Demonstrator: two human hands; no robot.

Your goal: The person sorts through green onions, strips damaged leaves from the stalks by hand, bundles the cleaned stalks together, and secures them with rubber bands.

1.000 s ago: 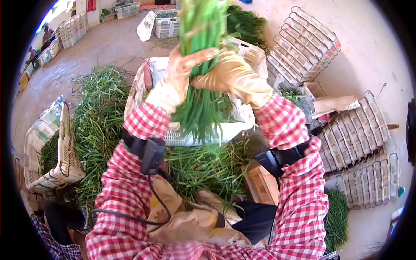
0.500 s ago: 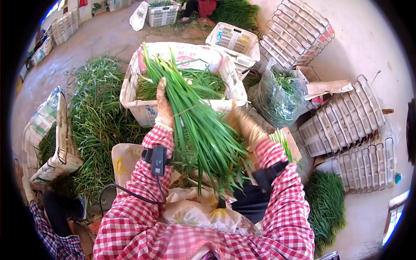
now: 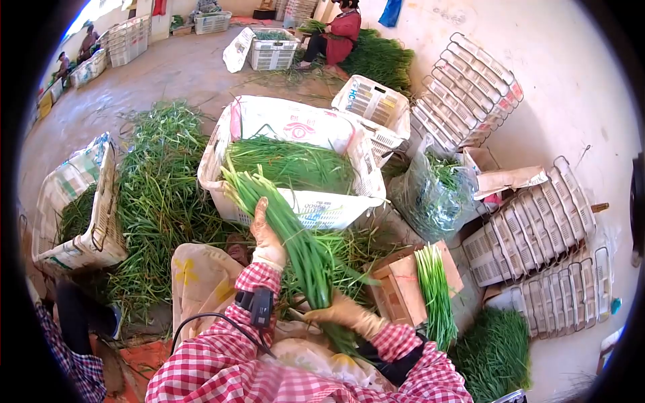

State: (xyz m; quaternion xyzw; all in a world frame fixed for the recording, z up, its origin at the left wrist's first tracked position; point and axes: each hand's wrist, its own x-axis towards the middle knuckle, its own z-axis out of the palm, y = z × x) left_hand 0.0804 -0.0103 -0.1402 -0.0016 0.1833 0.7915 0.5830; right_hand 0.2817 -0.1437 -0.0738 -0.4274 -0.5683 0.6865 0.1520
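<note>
A long bunch of green chives [image 3: 295, 240] slants across the middle, pale stalk ends at the upper left and leaf tips toward my lap. My gloved left hand [image 3: 267, 236] is closed round its upper part, just below the stalk ends. Lower down, my gloved right hand [image 3: 351, 317] wraps the leaves and squeezes them narrow; some fingers are hidden. Just beyond the bunch stands a white plastic crate [image 3: 329, 209] with more chives inside. To the right, a smaller bundle of chives [image 3: 435, 295] lies over a wooden box [image 3: 395, 290].
A heap of loose greens [image 3: 164, 201] covers the floor at left, beside another crate [image 3: 101, 232]. At right are a clear plastic bag [image 3: 433, 195], stacked crates [image 3: 531, 221] and a pile of chives [image 3: 494, 356]. A person in red [image 3: 341, 37] sits farther back.
My right hand has come in from beside the bunch and closed on its leaves. The spread-out leaves are now gathered narrow. The view has tilted up, showing more of the room.
</note>
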